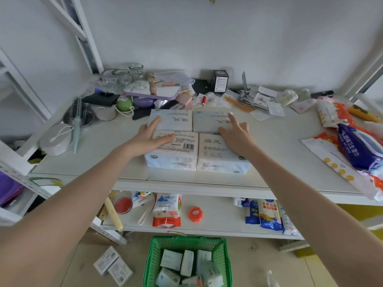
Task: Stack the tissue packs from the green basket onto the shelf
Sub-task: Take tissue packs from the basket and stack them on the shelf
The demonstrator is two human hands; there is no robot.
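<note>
Where four soft rectangular plastic-wrapped tissue packs (196,141) sit in a block on the white shelf (103,160) | left hand (149,139) flat on top, fingers spread | right hand (236,137) likewise | green mesh basket (186,243) below holds more packs.

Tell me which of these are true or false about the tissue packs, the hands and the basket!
1. The green plastic basket on the floor is empty. False: several white tissue packs lie in it.
2. Both hands rest flat on the block of pale tissue packs on the white shelf. True.
3. The left hand is lifting a pack high up. False: it lies open on top of the packs.
4. The right hand is open. True.
5. A mint-handled hairbrush lies left of the packs. True.
</note>
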